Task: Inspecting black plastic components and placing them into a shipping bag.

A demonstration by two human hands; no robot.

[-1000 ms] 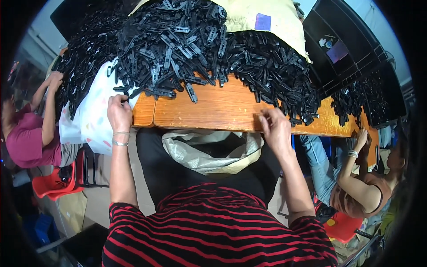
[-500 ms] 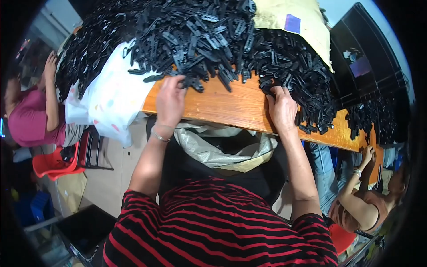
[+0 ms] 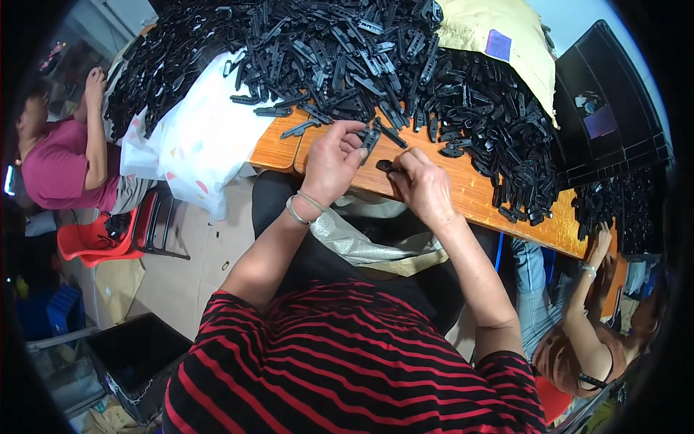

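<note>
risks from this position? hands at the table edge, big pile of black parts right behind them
1. The left hand and right hand each pinch a small black part near the wooden table edge; a slip would likely drop one into the open bag below or to the floor.
2. The heap of black parts slopes toward the hands; a nudge could slide pieces off the edge.

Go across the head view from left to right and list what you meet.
Person in a pink top → red chair → white plastic bag → left hand holding black plastic pieces → right hand on a black piece → black crate.
</note>
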